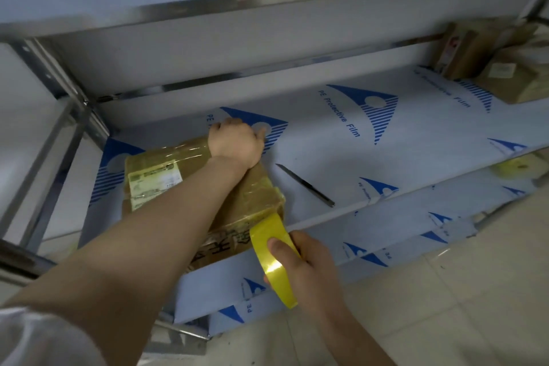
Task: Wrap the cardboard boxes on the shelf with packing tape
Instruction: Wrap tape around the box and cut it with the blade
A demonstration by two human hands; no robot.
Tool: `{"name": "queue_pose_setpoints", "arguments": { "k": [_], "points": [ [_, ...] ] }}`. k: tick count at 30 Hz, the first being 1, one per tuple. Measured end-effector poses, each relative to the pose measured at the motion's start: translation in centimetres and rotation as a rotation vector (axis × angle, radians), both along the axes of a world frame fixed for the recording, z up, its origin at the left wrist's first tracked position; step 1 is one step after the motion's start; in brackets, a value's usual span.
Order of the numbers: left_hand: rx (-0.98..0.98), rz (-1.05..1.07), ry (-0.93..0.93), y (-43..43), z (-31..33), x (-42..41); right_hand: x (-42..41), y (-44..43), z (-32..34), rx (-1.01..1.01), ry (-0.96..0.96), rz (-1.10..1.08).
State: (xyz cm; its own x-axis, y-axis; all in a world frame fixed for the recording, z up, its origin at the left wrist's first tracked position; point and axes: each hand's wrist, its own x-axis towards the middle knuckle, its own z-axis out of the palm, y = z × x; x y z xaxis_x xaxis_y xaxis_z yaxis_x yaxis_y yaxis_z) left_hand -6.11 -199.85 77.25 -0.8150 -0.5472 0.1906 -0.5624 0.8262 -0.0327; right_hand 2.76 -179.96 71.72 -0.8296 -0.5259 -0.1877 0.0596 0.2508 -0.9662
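Note:
A brown cardboard box (166, 184) with a pale label lies on the middle shelf (341, 140), glossy tape across its top. My left hand (236, 141) reaches over it and grips its far edge, fingers curled behind it. My right hand (309, 264) holds a yellow roll of packing tape (274, 258) at the box's near right corner, thumb on the roll's outer face. A strip of tape runs from the roll up onto the box corner.
A dark knife (306, 186) lies on the shelf just right of the box. Several wrapped brown boxes (505, 68) sit at the shelf's far right end. Another yellow tape roll (512, 168) rests on the lower shelf at right. Tiled floor lies below.

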Motion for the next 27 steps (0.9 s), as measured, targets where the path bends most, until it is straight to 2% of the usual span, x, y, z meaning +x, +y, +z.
{"name": "queue_pose_setpoints", "arguments": {
  "k": [1, 3, 8, 11, 16, 19, 22, 27],
  "points": [
    [-0.069, -0.026, 0.026, 0.4, 0.2, 0.3, 0.0, -0.1, -0.1, -0.001, -0.002, -0.005],
    [-0.087, -0.06, 0.031, 1.3, 0.9, 0.8, -0.1, -0.2, -0.1, -0.007, -0.015, -0.013],
    [0.194, -0.095, -0.29, 3.4, 0.4, 2.9, -0.2, -0.3, 0.2, -0.027, -0.054, -0.015],
    [0.277, -0.112, -0.279, 3.7, -0.1, 3.6, -0.3, -0.3, 0.5, -0.027, -0.054, -0.016],
    [0.234, -0.119, -0.195, 5.7, 0.6, 4.2, -0.3, -0.2, 1.0, -0.019, -0.058, -0.02],
    [0.394, -0.17, -0.317, 5.6, 1.0, 5.3, 0.0, -0.2, 1.3, -0.026, -0.055, -0.015],
    [0.347, -0.203, -0.394, 5.4, 1.1, 5.5, 0.1, -0.3, 1.5, -0.024, -0.074, -0.016],
    [0.248, -0.236, -0.309, 6.2, 0.8, 5.7, 0.1, -0.3, 1.7, -0.042, -0.088, -0.02]
  ]
}}
